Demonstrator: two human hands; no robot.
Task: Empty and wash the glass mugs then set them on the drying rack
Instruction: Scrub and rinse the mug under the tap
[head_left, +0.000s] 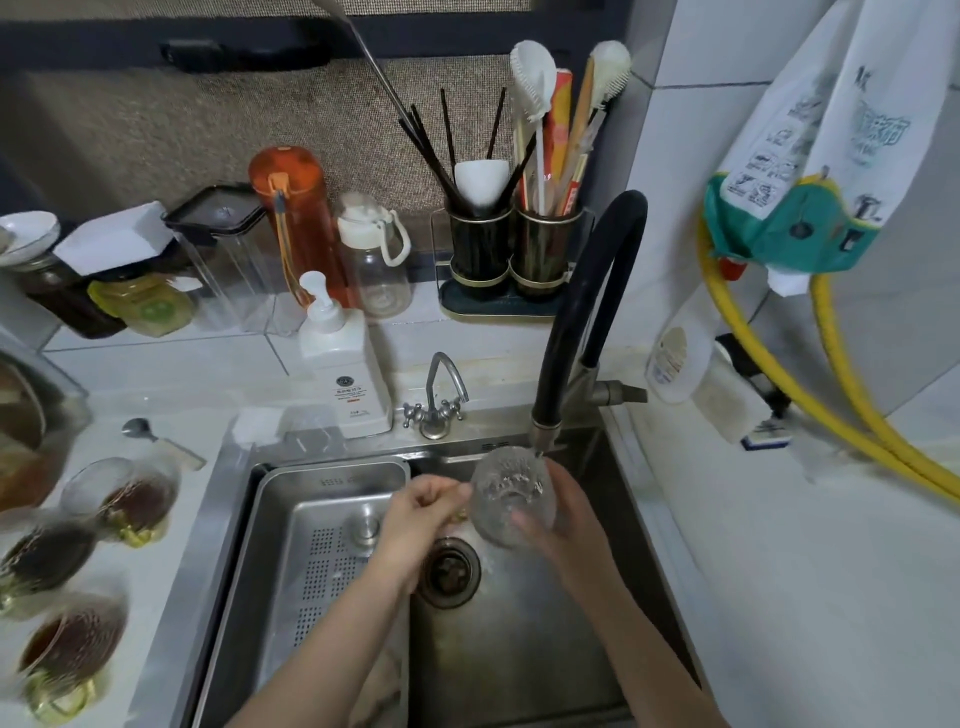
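Over a steel sink (519, 649), both forearms reach in from below. The right hand (558, 512) cups 1 glass mug (511, 496) under the black faucet (582, 312); the left hand (415, 519), fingers curled, pinches its handle side. 3 full mugs (78, 639) stand left of the hands.

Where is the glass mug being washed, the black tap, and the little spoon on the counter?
glass mug (511, 499): head view, on its ribbed glass side.
black tap (597, 291): head view, on the curved black hose.
spoon (136, 428): head view, on its metal bowl.
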